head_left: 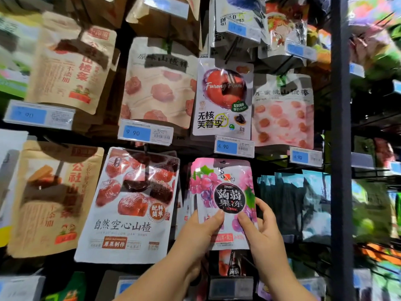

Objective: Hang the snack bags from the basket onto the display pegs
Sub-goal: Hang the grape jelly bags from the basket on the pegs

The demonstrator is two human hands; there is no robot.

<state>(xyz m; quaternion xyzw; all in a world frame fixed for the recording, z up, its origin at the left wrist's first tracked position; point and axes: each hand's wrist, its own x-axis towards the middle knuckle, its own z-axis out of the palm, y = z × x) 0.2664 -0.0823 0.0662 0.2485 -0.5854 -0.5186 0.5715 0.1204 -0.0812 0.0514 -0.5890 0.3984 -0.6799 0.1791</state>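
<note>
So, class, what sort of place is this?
Probably a shop's snack aisle: snack bags hang in rows, blue price tags sit beneath them, and the left hand and right hand hold a pink bag.

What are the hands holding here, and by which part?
Both hold the pink grape jelly bag by its lower half: left hand at the lower left, right hand at the lower right, thumbs on its front.

The jelly bag (223, 192) hangs in front of more bags (186, 211) stacked behind it. The left hand (201, 227) holds its lower part at seven o'clock, the right hand (260, 231) at five o'clock. From the jelly bag, a price tag (234, 146) and the plum bag (223, 98) lie at twelve o'clock. The hawthorn bag (130, 205) is just beside at nine. A row of bags (288, 203) is at three, with the post (340, 148) beyond.
</note>
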